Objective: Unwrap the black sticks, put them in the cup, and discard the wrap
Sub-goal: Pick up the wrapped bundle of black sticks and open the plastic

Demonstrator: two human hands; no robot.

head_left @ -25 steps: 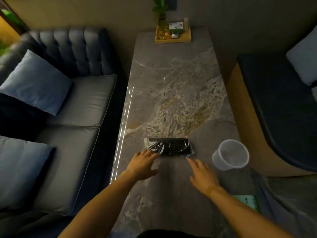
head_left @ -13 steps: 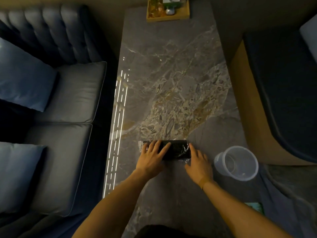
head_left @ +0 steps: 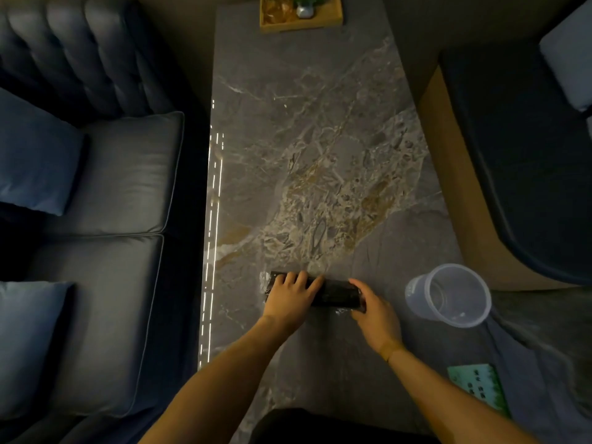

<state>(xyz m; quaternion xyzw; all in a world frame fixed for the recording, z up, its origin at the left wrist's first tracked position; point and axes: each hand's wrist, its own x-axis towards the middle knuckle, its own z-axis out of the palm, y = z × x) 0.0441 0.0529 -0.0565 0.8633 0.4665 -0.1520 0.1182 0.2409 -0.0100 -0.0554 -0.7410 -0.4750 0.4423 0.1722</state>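
Both hands have advanced onto the bundle [head_left: 339, 294] of wrapped black sticks since a second ago. Left hand [head_left: 293, 298] lies flat, fingers extended, over its left half; right hand [head_left: 373, 310] grips its right end. Bundle lies on the marble table [head_left: 304, 139], cup [head_left: 455, 294] near its right. Sofa [head_left: 105, 193] left; tray [head_left: 301, 14] at far end.

- The left hand [head_left: 293, 296] lies flat over the left half of the wrapped bundle of black sticks [head_left: 339, 294], hiding it.
- The right hand [head_left: 373, 310] covers the bundle's right end; perhaps it pinches the wrap there.
- The wooden tray [head_left: 301, 24] is cut by the top edge.
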